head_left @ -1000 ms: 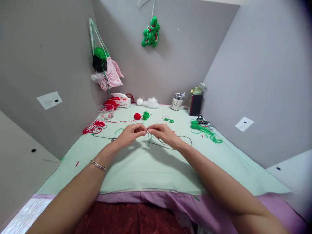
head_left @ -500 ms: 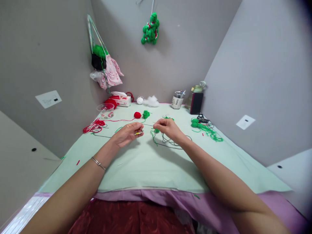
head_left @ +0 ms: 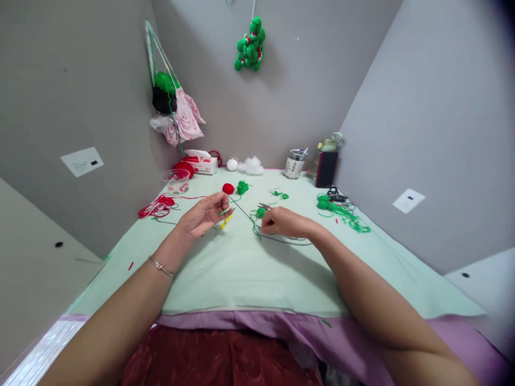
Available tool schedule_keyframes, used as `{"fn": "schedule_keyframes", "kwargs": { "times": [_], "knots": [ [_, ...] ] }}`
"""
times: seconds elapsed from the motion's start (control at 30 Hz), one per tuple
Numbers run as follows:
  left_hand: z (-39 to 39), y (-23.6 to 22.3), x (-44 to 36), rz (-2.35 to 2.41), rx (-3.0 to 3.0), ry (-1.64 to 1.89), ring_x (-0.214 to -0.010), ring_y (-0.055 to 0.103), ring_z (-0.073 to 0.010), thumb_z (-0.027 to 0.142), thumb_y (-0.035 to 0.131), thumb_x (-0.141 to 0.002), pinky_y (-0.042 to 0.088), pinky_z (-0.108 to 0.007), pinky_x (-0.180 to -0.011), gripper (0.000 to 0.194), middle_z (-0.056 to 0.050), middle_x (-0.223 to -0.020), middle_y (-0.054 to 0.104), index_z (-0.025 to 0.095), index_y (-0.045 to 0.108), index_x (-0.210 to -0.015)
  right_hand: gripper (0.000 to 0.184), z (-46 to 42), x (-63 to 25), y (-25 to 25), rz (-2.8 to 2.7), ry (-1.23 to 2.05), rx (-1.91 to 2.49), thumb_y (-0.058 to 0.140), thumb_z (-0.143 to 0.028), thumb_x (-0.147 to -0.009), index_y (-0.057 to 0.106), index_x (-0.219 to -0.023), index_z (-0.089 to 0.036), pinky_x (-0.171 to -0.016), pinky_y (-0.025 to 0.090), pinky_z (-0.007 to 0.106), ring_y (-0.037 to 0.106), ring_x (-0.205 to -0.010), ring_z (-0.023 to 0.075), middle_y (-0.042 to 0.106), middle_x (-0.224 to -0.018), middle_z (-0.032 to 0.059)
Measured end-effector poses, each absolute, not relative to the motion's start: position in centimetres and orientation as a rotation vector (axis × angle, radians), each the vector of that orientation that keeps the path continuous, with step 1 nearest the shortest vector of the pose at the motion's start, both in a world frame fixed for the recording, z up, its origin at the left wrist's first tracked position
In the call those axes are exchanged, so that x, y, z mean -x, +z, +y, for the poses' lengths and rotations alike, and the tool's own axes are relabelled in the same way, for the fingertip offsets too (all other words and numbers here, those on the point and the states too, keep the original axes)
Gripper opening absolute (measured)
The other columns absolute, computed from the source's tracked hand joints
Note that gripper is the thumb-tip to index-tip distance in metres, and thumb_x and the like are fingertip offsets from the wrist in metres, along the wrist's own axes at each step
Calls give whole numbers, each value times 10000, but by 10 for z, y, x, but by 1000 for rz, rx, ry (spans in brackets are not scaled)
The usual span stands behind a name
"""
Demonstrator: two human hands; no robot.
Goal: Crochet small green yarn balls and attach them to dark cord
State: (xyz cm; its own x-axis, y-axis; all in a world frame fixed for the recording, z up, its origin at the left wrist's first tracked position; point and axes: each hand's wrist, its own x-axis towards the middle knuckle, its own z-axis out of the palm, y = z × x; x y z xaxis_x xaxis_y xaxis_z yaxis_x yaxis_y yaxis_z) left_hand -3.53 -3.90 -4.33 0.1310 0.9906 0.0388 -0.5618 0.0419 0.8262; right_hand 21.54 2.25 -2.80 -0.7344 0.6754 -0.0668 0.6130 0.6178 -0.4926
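Note:
My left hand (head_left: 203, 214) is raised a little above the pale green cloth (head_left: 241, 268), pinching a dark thread (head_left: 241, 208) at its fingertips. A yellow-handled hook (head_left: 225, 221) sticks out under its fingers. The thread runs taut down and right to my right hand (head_left: 284, 222), which rests low on the cloth with its fingers closed at a small green yarn piece (head_left: 260, 212). Loose loops of dark thread lie by that hand. A small metal tip shows just above its fingers; I cannot tell what it is.
A red yarn tangle (head_left: 155, 208), plastic cup (head_left: 176, 181) and tissue box (head_left: 199, 163) sit at the left. A red ball (head_left: 228, 188) and green ball (head_left: 242, 187) lie beyond the hands. A tin (head_left: 294, 166), dark box (head_left: 325, 167) and green yarn pile (head_left: 341, 212) are at the right.
My hands have drawn apart, pulling the dark thread taut. The left hand rose and tilted back; the right hand dropped onto the cloth with the green piece.

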Motion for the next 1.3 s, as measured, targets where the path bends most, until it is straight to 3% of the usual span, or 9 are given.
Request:
{"fn": "schedule_keyframes", "kwargs": {
  "times": [0.23,0.43,0.77,0.93,1.07,1.3],
  "knots": [
    [-44,-52,16,867,-1175,1155,-749,523,-140,387,779,-743,483,-316,-845,206,-25,-749,606,183,755,-759,291,1,-200,-20,-2246,921,865,694,-415,-811,758,-973,-182,-627,401,269,524,-685,134,617,-825,33],
    [-45,-51,14,887,-1155,1157,-762,534,-149,390,794,-723,494,-312,-853,206,-27,-751,605,190,744,-723,212,1,-198,-21,-2252,953,762,647,-357,-847,718,-784,-168,-619,394,264,522,-676,122,622,-807,29],
    [-40,-47,29,757,-801,1312,-663,523,-79,271,819,-702,507,-351,-915,153,9,-749,623,161,713,-716,106,21,-233,-12,-2795,970,968,665,-240,-778,741,-742,-175,-619,399,258,567,-673,140,694,-757,22],
    [-44,-49,19,810,-923,1244,-697,522,-94,302,814,-715,483,-337,-914,161,7,-754,613,166,728,-727,230,14,-224,-9,-2499,889,938,672,-372,-819,770,-875,-172,-652,412,277,570,-723,154,699,-843,50],
    [-47,-52,11,831,-1079,1144,-747,520,-119,338,786,-748,459,-318,-884,176,-11,-783,612,166,748,-747,310,0,-203,-15,-2230,1054,765,656,-393,-841,747,-1038,-171,-627,403,267,533,-700,131,662,-869,47],
    [-48,-53,10,827,-1069,1128,-735,499,-115,342,790,-744,456,-316,-897,207,7,-724,546,162,707,-682,271,-1,-197,-21,-2069,1109,821,673,-403,-802,717,-782,-137,-536,314,249,399,-578,90,572,-663,-2]
  ]
}}
